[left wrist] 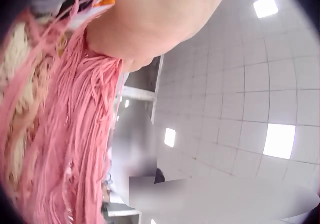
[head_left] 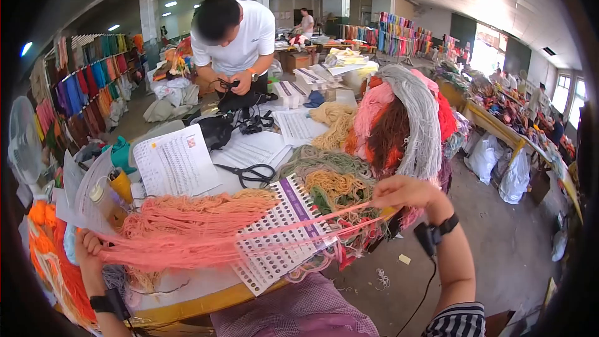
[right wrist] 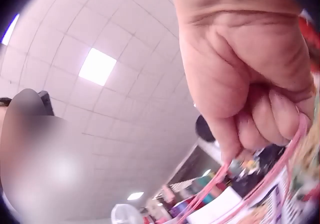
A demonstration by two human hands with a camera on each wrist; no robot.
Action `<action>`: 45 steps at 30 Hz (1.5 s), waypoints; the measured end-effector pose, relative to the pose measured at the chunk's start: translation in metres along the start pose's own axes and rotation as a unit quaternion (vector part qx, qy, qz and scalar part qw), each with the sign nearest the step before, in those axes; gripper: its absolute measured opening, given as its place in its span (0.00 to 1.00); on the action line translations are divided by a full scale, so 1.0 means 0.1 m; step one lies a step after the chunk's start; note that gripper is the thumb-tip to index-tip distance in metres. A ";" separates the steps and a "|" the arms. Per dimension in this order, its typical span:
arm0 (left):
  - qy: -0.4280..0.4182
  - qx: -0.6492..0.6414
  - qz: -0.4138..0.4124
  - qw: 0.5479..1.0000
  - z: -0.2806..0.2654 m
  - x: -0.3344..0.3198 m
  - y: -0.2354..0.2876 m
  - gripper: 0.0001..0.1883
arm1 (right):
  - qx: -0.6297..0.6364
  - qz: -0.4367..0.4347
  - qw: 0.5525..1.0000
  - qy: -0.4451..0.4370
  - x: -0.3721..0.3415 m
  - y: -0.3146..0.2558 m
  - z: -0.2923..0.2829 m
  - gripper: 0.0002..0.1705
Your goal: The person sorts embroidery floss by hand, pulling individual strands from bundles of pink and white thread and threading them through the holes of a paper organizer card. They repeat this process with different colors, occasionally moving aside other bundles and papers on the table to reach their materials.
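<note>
– What surface are you looking at from there?

– My head feed gives me a pale counter [head_left: 206, 304] with a yellow edge, crowded with yarn and paper. Black scissors [head_left: 246, 176] lie among printed sheets, and a heap of skeins, with a grey skein [head_left: 419, 126] on top, rises at the right.

– And the room?

– A big hall with pillars. I see a yarn rack [head_left: 87, 87] at the left, more hung colours at the back, a white fan [head_left: 25, 140] and a grey floor [head_left: 462, 256] with white bags [head_left: 483, 159] on it. Both wrist feeds show me a tiled ceiling [right wrist: 130, 104] with square lights. Across the counter a person in a white T-shirt [head_left: 254, 32] bends over something small and dark.

– Where is the pink yarn?

– The pink yarn [head_left: 181, 251] is stretched between the two hands, passing over a dotted card [head_left: 274, 259]. The left hand [head_left: 91, 251] grips its thick end, fingers curled round the strands. The right hand [head_left: 409, 192] holds the other end, fingers folded in, with strands coming out at the thumb side and at the far side.

– Any writing you can read?

– The printed sheet [head_left: 176, 161] carries dense rows and a small reddish mark, too fine for me. The card's purple band has pale lettering that I can't make out, and the small mark on the T-shirt is equally unreadable.
</note>
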State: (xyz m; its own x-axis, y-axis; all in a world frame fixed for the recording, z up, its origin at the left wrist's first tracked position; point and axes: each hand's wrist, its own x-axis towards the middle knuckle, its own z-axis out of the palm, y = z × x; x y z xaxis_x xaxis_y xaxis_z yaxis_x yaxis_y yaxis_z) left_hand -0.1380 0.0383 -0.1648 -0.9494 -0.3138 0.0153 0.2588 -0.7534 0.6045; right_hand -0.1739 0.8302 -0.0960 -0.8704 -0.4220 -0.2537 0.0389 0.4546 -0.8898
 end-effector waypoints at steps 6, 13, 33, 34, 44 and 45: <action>0.292 0.209 0.256 0.898 -0.48 0.08 0.49 0.09 | 0.038 -0.023 0.944 0.328 -0.47 0.16 -0.85 0.07; 0.242 0.229 0.301 0.894 -0.95 0.14 1.14 0.11 | -0.320 -0.069 0.573 0.752 -0.91 0.81 -2.05 0.17; -0.084 0.238 -0.404 0.879 2.28 -0.22 -3.82 0.10 | -0.226 -0.196 0.926 0.230 2.13 0.30 1.35 0.10; -0.079 0.238 -0.384 0.889 2.29 -0.24 -3.87 0.10 | -0.241 -0.183 0.918 0.255 2.18 0.35 1.36 0.09; -0.104 0.273 -0.254 0.922 2.25 -0.18 -3.99 0.14 | -0.166 -0.138 0.961 0.176 1.93 0.09 1.26 0.13; -0.101 0.271 -0.252 0.923 2.28 -0.19 -4.03 0.14 | -0.146 -0.132 0.967 0.161 1.95 0.11 1.23 0.13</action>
State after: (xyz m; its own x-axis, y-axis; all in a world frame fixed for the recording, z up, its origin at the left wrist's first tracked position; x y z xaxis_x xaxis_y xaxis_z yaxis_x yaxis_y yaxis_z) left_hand -0.2645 0.4795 -0.2268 -0.9528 0.1538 -0.2619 -0.3007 -0.3564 0.8846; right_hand -0.2825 0.6565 -0.2023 -0.9408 -0.3084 0.1407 -0.3046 0.5869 -0.7502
